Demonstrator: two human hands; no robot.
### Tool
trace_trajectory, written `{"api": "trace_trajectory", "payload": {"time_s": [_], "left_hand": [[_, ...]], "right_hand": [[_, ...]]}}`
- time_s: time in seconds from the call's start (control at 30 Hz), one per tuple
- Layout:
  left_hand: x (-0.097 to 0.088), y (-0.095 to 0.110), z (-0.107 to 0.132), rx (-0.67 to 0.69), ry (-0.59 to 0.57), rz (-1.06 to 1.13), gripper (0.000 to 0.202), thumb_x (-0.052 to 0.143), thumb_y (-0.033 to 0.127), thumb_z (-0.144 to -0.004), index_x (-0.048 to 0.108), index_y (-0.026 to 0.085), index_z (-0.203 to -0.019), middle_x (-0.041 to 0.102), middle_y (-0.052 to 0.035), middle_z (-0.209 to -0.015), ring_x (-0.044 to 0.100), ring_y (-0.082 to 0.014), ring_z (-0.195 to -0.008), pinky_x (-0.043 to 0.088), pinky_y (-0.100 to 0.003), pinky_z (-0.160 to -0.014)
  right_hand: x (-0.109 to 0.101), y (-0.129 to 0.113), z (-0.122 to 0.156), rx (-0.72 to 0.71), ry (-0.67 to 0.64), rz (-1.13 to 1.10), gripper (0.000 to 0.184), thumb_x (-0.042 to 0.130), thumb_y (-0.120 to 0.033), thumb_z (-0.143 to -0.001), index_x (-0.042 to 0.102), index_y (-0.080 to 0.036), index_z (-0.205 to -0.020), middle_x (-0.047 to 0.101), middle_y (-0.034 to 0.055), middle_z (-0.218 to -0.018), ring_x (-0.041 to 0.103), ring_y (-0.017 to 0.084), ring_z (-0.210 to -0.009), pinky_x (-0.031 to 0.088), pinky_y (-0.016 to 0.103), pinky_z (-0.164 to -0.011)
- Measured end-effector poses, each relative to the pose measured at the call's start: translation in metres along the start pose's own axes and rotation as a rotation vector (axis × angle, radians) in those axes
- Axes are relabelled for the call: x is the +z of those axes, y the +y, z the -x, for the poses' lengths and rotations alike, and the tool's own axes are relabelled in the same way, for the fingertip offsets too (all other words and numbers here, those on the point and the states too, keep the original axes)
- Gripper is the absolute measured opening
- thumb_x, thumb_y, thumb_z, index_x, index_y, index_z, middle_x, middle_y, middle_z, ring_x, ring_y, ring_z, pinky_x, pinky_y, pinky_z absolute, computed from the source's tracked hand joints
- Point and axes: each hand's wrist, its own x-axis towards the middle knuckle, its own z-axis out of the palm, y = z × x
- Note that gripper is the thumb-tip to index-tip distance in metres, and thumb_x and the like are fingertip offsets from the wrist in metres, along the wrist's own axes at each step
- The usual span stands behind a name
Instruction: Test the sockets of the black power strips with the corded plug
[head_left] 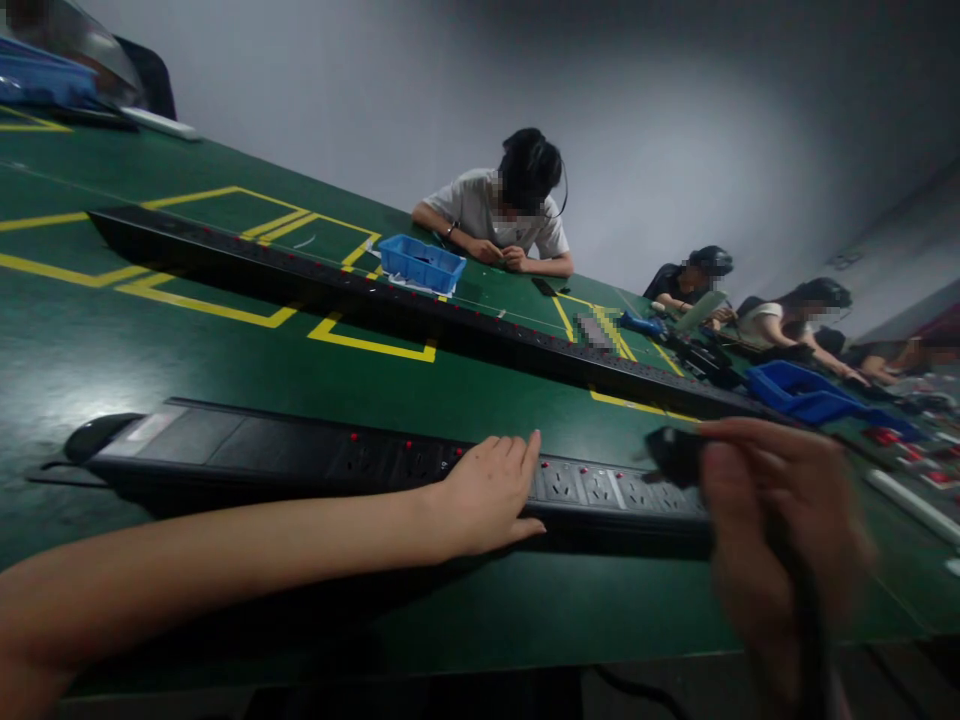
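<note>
A long black power strip (292, 450) with a row of sockets and small red parts lies across the near table. My left hand (484, 495) grips it around the middle, fingers over the top and thumb along the near side. Above the strip's right part, my right hand (787, 530), blurred by motion, pinches a black power plug (671, 457). The plug's prongs face left, apart from the sockets as far as I can see. A thick black cable (806, 610) runs down from that hand. My right hand hides the strip's right end.
A second long black strip (330, 285) lies farther back on the green table (540, 425), among yellow tape lines. Blue bins (421, 264) stand beyond it and at the right. A person (499, 205) sits opposite; other people work at the far right. A white bar (911, 505) lies at right.
</note>
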Motion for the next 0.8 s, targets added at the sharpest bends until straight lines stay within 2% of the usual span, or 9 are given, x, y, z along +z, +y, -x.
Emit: {"api": "trace_trajectory", "payload": {"time_s": [0.07, 0.13, 0.2, 0.27, 0.4, 0.57, 0.8], "left_hand": [[-0.001, -0.006, 0.006, -0.046, -0.004, -0.008, 0.087, 0.044, 0.06, -0.075, 0.023, -0.001, -0.132, 0.052, -0.021, -0.111, 0.05, -0.0279, -0.097, 0.033, -0.037, -0.081], [-0.002, -0.012, 0.013, -0.058, -0.002, -0.006, 0.085, 0.043, 0.061, -0.075, 0.025, 0.001, -0.132, 0.053, -0.0202, -0.111, 0.051, -0.028, -0.096, 0.034, -0.038, -0.081], [-0.002, -0.016, 0.018, -0.031, 0.004, -0.003, 0.08, 0.039, 0.061, -0.077, 0.028, 0.002, -0.13, 0.054, -0.0184, -0.107, 0.051, -0.0273, -0.094, 0.034, -0.038, -0.08], [-0.002, -0.017, 0.02, -0.013, 0.016, -0.02, 0.076, 0.036, 0.059, -0.079, 0.03, 0.002, -0.129, 0.054, -0.0176, -0.105, 0.051, -0.027, -0.092, 0.035, -0.038, -0.079], [-0.001, -0.014, 0.021, -0.037, 0.031, -0.068, 0.078, 0.037, 0.059, -0.079, 0.03, -0.002, -0.128, 0.054, -0.0202, -0.105, 0.051, -0.0281, -0.09, 0.035, -0.038, -0.076], [-0.002, -0.012, 0.021, -0.097, 0.033, -0.074, 0.081, 0.039, 0.062, -0.076, 0.035, -0.003, -0.124, 0.055, -0.0199, -0.1, 0.052, -0.028, -0.085, 0.036, -0.038, -0.075], [0.001, -0.01, 0.021, -0.117, 0.05, -0.1, 0.082, 0.037, 0.063, -0.076, 0.035, -0.003, -0.125, 0.054, -0.0204, -0.101, 0.051, -0.0284, -0.087, 0.035, -0.038, -0.075]], "right_hand": [[0.025, -0.004, -0.005, 0.126, -0.164, -0.172, 0.015, 0.042, -0.03, -0.087, 0.053, -0.021, -0.09, 0.059, 0.0004, -0.073, 0.058, 0.011, -0.061, 0.042, 0.019, -0.051], [0.053, -0.007, -0.003, 0.186, -0.344, -0.269, 0.015, 0.041, -0.033, -0.087, 0.05, -0.021, -0.09, 0.057, -0.0026, -0.063, 0.057, 0.011, -0.054, 0.04, 0.019, -0.048], [0.074, -0.009, 0.001, 0.185, -0.491, -0.248, 0.016, 0.039, -0.034, -0.088, 0.049, -0.022, -0.087, 0.056, -0.0041, -0.059, 0.058, 0.012, -0.054, 0.039, 0.019, -0.049], [0.086, -0.009, 0.004, 0.149, -0.563, -0.19, 0.016, 0.036, -0.034, -0.088, 0.047, -0.023, -0.084, 0.057, -0.0043, -0.059, 0.058, 0.012, -0.054, 0.037, 0.02, -0.05], [0.091, -0.01, -0.002, 0.054, -0.632, -0.117, 0.017, 0.034, -0.034, -0.088, 0.045, -0.023, -0.081, 0.057, -0.0041, -0.06, 0.058, 0.013, -0.053, 0.035, 0.02, -0.05], [0.095, -0.014, -0.009, 0.078, -0.62, -0.176, 0.019, 0.032, -0.035, -0.089, 0.044, -0.023, -0.079, 0.058, -0.0036, -0.061, 0.058, 0.013, -0.055, 0.034, 0.02, -0.05], [0.098, -0.018, -0.008, 0.002, -0.649, -0.016, 0.019, 0.031, -0.035, -0.089, 0.043, -0.023, -0.083, 0.055, -0.0041, -0.058, 0.056, 0.013, -0.051, 0.03, 0.02, -0.048]]}}
